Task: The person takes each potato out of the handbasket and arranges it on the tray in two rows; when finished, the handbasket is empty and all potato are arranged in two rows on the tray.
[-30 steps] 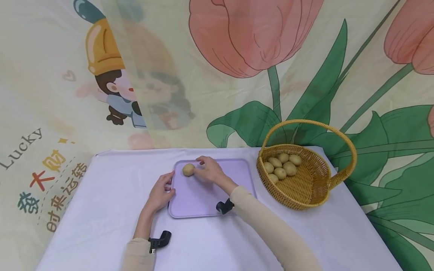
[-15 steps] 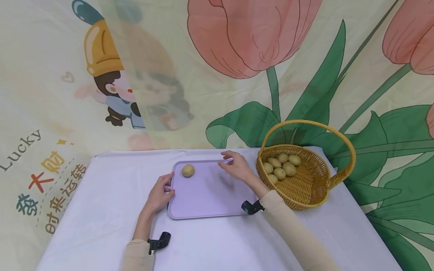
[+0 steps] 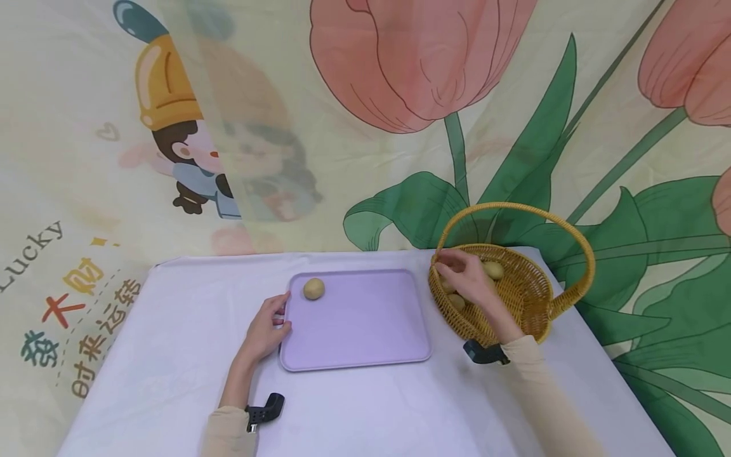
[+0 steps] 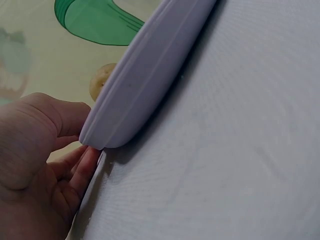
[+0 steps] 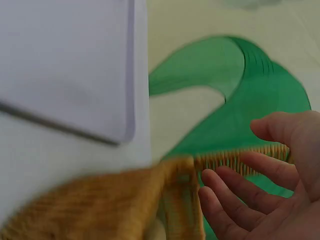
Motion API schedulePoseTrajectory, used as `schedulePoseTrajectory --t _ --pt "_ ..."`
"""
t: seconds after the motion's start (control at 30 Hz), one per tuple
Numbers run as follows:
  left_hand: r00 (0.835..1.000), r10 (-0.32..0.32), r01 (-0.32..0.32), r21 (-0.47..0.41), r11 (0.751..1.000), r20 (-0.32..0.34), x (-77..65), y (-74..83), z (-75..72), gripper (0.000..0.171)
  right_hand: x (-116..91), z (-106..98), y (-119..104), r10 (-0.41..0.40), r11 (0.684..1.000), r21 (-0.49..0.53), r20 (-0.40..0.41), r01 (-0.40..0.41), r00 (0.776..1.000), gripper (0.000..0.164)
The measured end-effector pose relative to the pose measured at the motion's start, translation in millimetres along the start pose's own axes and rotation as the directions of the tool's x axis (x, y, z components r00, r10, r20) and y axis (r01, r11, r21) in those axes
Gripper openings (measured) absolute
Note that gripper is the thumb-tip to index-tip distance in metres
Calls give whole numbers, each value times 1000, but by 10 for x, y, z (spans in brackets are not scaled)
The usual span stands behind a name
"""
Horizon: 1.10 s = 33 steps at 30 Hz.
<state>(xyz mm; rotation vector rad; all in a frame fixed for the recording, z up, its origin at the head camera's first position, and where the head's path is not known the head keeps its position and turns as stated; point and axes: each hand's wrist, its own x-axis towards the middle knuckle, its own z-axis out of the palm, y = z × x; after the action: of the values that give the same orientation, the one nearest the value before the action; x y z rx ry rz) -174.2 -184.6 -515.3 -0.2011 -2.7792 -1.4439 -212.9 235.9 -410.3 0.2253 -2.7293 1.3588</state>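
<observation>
One potato [image 3: 313, 289] lies on the far left corner area of the lilac tray [image 3: 360, 324], just left of centre in the head view. It sits up and to the right of the left hand [image 3: 267, 327] and well apart from the right hand [image 3: 465, 277]. In the left wrist view its top half shows beyond the tray rim, above the fingers.

The left hand is at the tray's left edge, thumb and fingertips against it with the fingers loosely bent.

More potatoes [image 3: 493, 270] lie in the wicker basket [image 3: 531, 292] at right of centre. The right hand is above the basket's left part and covers some of them; one shows to the right of the hand, others below it. This hand holds nothing: in the right wrist view its thumb stands apart from spread fingers. The fingertips are near the foot of the arched handle [image 3: 505, 205]; whether they touch it I cannot tell.

The basket stands just right of the tray, both on a white tablecloth [image 3: 342, 412]. Both arms wear beige sleeves [image 3: 231, 431]. Behind the table hangs a backdrop, with a large pink tulip [image 3: 422, 57] at upper centre and a cartoon figure [image 3: 171, 89] at upper left.
</observation>
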Motion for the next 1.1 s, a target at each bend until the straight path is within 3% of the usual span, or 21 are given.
schedulePoseTrajectory --t 0.2,0.33,0.47,0.6,0.77,1.1 --pt "1000 -15 15 -5 1000 7 3 -7 -10 66 -93 -330 246 46 995 -83 -39 -49 998 42" --pt "1000 -29 29 1 1000 8 -19 -20 -49 66 -112 -419 401 84 989 -120 -59 -91 995 42" --pt "1000 -14 14 -12 1000 4 -17 -29 -58 66 -125 -461 568 149 973 -166 -64 -157 987 44" --pt "1000 0 0 -24 1000 -1 5 -16 -28 66 -140 -491 706 155 964 -213 -50 -162 987 45" --pt "1000 1 -1 -19 1000 -8 -1 1 -8 65 -169 -455 791 146 965 -217 -39 -151 988 47" --pt "999 -37 37 -7 999 22 7 -4 2 65 -203 -383 920 197 958 -203 -57 -204 979 51"
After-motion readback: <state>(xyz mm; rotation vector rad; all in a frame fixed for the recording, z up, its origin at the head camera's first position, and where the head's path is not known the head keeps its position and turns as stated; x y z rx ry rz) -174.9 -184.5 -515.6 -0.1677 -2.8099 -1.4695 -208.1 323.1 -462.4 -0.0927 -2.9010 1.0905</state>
